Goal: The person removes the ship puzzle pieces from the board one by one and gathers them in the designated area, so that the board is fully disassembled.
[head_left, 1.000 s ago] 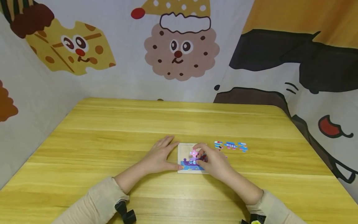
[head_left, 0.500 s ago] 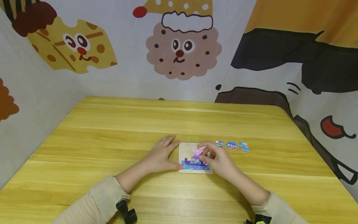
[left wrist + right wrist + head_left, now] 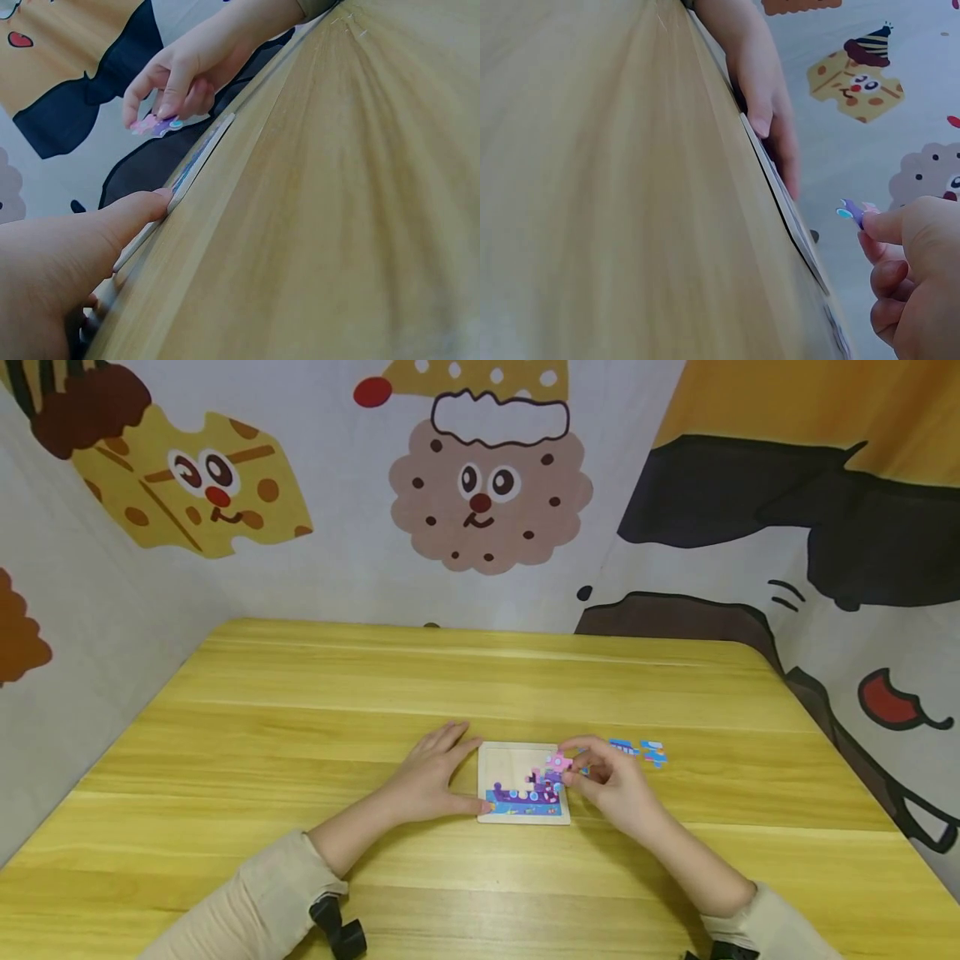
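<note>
A square wooden puzzle tray [image 3: 510, 766] lies on the table, its near rows filled with blue and purple pieces [image 3: 521, 807]. My left hand [image 3: 423, 783] rests at its left side with fingers spread. The left thumb [image 3: 146, 206] touches the near left part of the tray's rim. Above the tray's right side, my right hand [image 3: 618, 785] pinches a pink and purple puzzle piece [image 3: 557, 762] between thumb and fingers. Both wrist views show that piece [image 3: 155, 126] raised over the tray, partly hidden by the fingertips.
Several loose puzzle pieces [image 3: 653, 753] lie on the table to the right of the tray, some partly behind the right hand. The wooden table [image 3: 337, 677] reaches back to a cartoon-printed cloth [image 3: 337, 585].
My right hand has moved to the right with the pink and purple puzzle piece, from over the tray's middle to its right side. My left hand stays at the tray's left edge.
</note>
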Tool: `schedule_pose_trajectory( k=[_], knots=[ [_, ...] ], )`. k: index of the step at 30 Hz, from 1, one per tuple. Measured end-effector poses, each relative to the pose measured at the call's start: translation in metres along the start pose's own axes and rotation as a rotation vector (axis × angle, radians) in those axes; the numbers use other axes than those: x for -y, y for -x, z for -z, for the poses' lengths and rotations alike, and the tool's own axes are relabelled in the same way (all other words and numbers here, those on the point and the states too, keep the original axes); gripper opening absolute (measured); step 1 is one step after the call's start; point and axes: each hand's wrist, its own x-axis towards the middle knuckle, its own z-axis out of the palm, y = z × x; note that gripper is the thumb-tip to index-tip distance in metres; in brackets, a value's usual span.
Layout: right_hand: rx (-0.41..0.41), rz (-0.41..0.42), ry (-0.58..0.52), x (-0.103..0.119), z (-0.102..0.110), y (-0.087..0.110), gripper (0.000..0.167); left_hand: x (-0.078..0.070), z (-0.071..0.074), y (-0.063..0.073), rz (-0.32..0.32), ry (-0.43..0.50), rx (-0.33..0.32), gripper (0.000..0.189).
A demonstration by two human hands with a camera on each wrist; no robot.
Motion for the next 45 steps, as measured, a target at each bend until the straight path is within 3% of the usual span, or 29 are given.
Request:
schedule_pose_trajectory(
  k=[12,24,45],
  knots=[
    [-0.038,0.005,-0.017,-0.012,0.027,0.008,0.035,0.001,-0.001,-0.001,-0.002,-0.015,0.001,0.100],
    [-0.089,-0.002,0.050,-0.022,0.045,0.017,0.035,0.000,0.000,-0.001,-0.003,-0.012,-0.001,0.099],
    [-0.035,-0.086,0.104,-0.041,0.073,0.026,0.030,-0.001,0.001,0.000,0.003,-0.020,0.003,0.099]
  ],
)
